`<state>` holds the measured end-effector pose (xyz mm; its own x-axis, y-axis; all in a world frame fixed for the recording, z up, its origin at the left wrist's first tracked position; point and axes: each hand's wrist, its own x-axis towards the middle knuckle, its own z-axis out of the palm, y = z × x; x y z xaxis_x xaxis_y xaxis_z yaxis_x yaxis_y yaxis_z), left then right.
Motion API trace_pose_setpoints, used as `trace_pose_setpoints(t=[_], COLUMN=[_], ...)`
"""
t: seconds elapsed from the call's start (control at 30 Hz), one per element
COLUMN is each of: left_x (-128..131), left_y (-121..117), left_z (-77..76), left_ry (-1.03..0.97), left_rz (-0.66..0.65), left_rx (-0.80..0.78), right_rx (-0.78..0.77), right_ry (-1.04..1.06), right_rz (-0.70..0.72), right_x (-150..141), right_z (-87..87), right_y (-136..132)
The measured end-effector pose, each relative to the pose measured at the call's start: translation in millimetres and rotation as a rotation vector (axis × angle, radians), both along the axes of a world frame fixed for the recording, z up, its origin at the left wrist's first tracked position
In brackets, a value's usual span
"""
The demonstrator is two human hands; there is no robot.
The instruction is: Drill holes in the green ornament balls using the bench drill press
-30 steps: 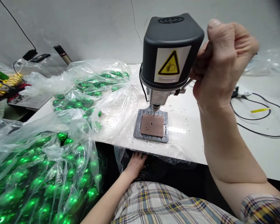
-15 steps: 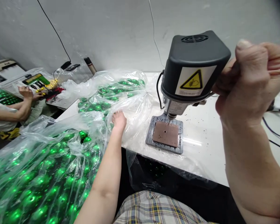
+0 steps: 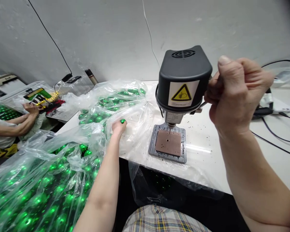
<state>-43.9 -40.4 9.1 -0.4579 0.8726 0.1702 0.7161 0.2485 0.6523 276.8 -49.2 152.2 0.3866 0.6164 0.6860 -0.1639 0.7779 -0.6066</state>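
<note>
My left hand (image 3: 118, 128) is closed around a shiny green ball (image 3: 122, 121), part of which shows past the fingers. It is at the mouth of a clear plastic bag (image 3: 135, 111) with several green balls inside. My right hand (image 3: 234, 93) is closed on the feed lever (image 3: 204, 104) of a small bench drill press (image 3: 183, 74). The drill's bit points down over a brown board (image 3: 166, 146) with a small hole in it, which lies on the grey metal base (image 3: 151, 149). Dark shavings are scattered around the base.
A large clear bag of green balls (image 3: 45, 193) fills the lower left. Black cables (image 3: 275, 143) lie on the right of the white table (image 3: 203, 161). At the far left, a co-worker's hands (image 3: 31, 108) work near gold and red pieces.
The view has shifted, so the drill press appears further left and lower. A green ball now shows in my left hand. My right hand stays on the lever.
</note>
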Motion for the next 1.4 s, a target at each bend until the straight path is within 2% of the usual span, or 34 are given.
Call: trace_pose_setpoints(t=[0.07, 0.17, 0.23, 0.3, 0.4, 0.57, 0.83, 0.97, 1.13, 1.2, 1.4], left_x=[20, 51, 68, 81, 95, 107, 106, 110, 116, 117, 122], left_y=[-11, -31, -44, -52, -57, -58, -64, -69, -71, -71, -70], left_z=[5.8, 17.2, 22.6, 24.2, 21.1, 13.2, 2.1, -5.2, -15.7, -18.8, -21.0], left_ry=[-0.243, -0.955, -1.304, -1.467, -1.584, -1.668, -1.751, -1.603, -1.210, -1.113, -1.295], left_rz=[-0.040, -0.232, -0.328, -0.352, -0.293, -0.221, -0.270, -0.278, -0.295, -0.288, -0.377], left_rx=[-0.038, -0.062, -0.115, -0.160, -0.167, -0.129, -0.210, -0.069, 0.067, 0.101, 0.145], right_rx=[-0.012, -0.014, -0.004, 0.004, 0.008, 0.014, 0.002, -0.010, -0.001, 0.029, 0.045], right_ry=[-0.006, -0.008, -0.016, -0.029, -0.042, -0.090, -0.116, -0.112, -0.073, -0.048, -0.070], right_rz=[0.000, 0.006, 0.011, 0.013, -0.003, -0.026, -0.035, -0.018, -0.004, 0.007, 0.001], right_x=[0, 1, 2, 2, 2, 3, 4, 5, 2, 1, 2], right_z=[-0.2, -0.6, -0.9, -1.4, -2.5, -4.5, -7.7, -9.0, -4.1, -1.9, -2.2], right_y=[-1, -2, -2, -1, 0, 2, 8, 9, 2, 0, 3])
